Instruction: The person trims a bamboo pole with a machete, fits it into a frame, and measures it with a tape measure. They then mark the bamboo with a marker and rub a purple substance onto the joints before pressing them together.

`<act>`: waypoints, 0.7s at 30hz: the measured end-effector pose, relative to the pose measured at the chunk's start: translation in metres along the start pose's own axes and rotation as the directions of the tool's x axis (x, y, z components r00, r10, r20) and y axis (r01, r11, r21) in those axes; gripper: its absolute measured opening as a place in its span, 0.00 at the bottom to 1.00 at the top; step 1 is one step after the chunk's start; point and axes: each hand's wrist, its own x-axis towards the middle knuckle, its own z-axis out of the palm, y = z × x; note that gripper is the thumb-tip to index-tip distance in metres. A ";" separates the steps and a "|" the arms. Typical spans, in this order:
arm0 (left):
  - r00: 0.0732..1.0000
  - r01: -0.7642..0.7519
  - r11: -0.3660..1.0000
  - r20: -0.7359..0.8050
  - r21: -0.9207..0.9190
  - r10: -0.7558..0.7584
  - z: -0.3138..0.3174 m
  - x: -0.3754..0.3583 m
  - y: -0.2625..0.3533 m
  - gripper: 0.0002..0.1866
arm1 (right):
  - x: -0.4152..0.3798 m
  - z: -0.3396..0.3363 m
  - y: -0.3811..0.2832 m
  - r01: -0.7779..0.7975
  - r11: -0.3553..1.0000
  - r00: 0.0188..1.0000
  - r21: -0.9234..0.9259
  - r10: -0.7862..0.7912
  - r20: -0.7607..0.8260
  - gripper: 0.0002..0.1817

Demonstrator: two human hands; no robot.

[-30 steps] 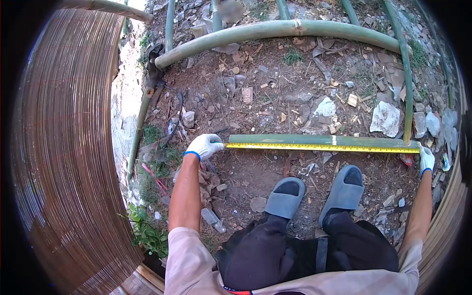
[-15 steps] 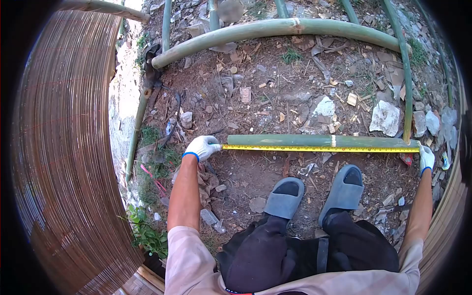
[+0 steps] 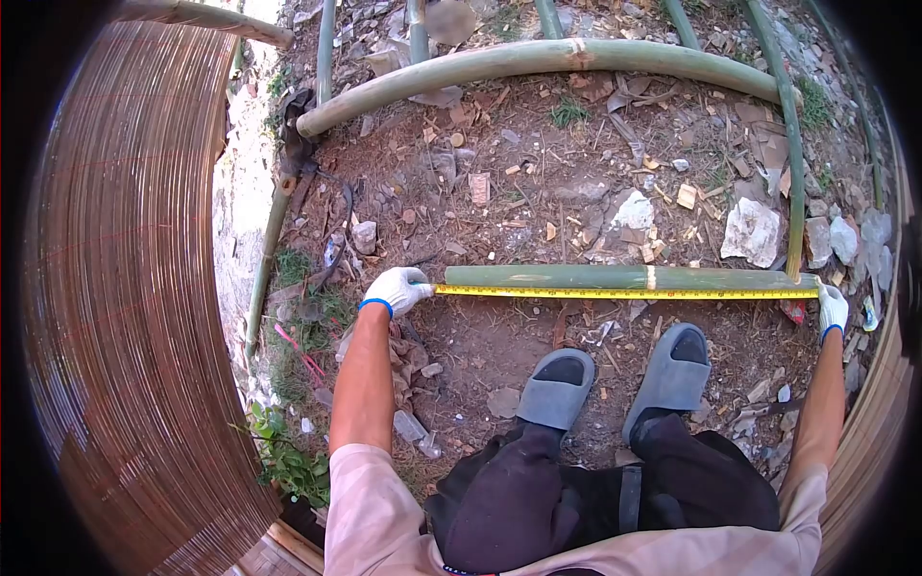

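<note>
A yellow tape measure (image 3: 576, 290) is stretched between my gloved hands along the near side of a short green bamboo pole (image 3: 547, 276). My left hand (image 3: 398, 290) is closed on the tape's left end, a little beyond the pole's left tip. At the pole's right end, my right hand (image 3: 832, 309) is closed on the tape's other end; its fingers are partly hidden. Both hands wear white gloves with blue cuffs. The pole lies on the ground, and its right end meets the foot of a thin upright bamboo pole (image 3: 793, 192).
A thick bamboo pole (image 3: 480, 63) lies across the far side, with several thinner poles beyond it. A slatted bamboo screen (image 3: 134, 269) stands at left. White stones (image 3: 752, 232), wood chips and rubbish litter the dirt. My sandalled feet (image 3: 557, 388) are just below the tape.
Almost nothing differs. My left hand and the tape's left end have shifted very slightly to the right; the bamboo pole and my right hand stay in place.
</note>
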 end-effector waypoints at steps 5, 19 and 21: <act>1.000 0.003 1.000 0.005 -0.004 -0.003 0.000 0.000 0.001 0.21 | 0.001 0.000 0.001 0.001 1.000 1.000 -0.004 -0.001 -0.001 0.22; 0.996 -0.080 0.996 -0.044 -0.042 0.079 0.009 0.011 -0.020 0.16 | -0.071 0.006 -0.101 -0.114 0.987 0.989 -0.115 0.102 -0.107 0.16; 0.995 -0.085 0.996 -0.051 -0.031 0.084 0.010 0.012 -0.020 0.16 | -0.077 0.007 -0.109 -0.139 0.984 0.985 -0.110 0.126 -0.114 0.18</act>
